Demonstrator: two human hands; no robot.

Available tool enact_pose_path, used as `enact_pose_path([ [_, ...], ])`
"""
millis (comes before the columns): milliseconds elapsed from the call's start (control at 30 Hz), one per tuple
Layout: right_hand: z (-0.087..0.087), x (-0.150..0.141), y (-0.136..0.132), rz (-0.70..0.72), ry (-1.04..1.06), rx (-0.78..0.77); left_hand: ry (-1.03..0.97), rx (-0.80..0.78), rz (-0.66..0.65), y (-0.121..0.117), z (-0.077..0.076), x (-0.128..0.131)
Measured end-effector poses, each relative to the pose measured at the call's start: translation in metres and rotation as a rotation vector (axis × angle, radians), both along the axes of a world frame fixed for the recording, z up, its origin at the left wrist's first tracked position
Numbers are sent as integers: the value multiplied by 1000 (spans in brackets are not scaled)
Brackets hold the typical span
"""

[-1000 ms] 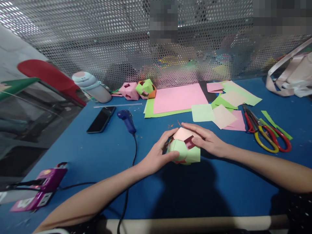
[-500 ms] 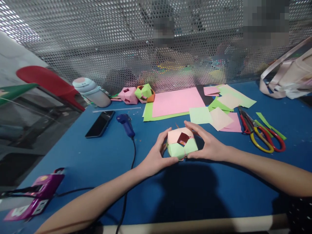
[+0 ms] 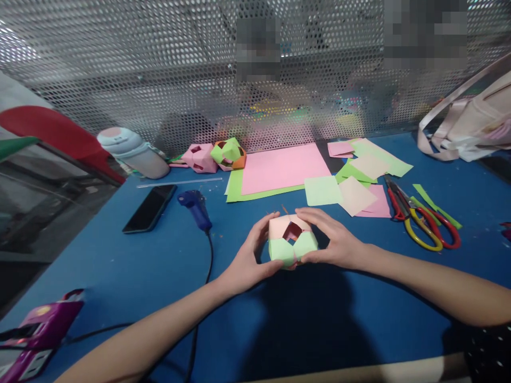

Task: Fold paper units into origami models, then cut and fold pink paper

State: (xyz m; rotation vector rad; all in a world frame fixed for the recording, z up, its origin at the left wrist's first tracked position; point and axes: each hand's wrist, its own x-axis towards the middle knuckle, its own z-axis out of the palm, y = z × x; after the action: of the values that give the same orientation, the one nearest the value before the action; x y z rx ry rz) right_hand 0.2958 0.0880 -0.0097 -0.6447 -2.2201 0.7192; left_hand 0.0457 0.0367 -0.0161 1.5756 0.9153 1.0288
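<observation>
- Left hand (image 3: 248,260): left of the paper ball (image 3: 281,251), fingers (image 3: 260,230) curved against it.
- Right hand (image 3: 335,239): right of it, similarly curved.
- Forearms (image 3: 431,276): angled inward toward it.

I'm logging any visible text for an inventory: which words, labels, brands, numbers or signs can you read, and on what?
None can be read.
Yellow spot on the purple power strip: too blurred to tell whether it bears text.
Phone: dark screen, no legible text.
Paper ball in the hands: no writing seen.
</observation>
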Motion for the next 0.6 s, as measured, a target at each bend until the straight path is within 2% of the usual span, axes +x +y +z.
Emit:
enact_pose_path([
  [400, -4, -5, 1, -26, 62, 85, 45, 118, -3, 4, 1, -2],
  [600, -15, 1, 6, 100, 19, 130, 150, 242, -42, 8, -2, -8],
])
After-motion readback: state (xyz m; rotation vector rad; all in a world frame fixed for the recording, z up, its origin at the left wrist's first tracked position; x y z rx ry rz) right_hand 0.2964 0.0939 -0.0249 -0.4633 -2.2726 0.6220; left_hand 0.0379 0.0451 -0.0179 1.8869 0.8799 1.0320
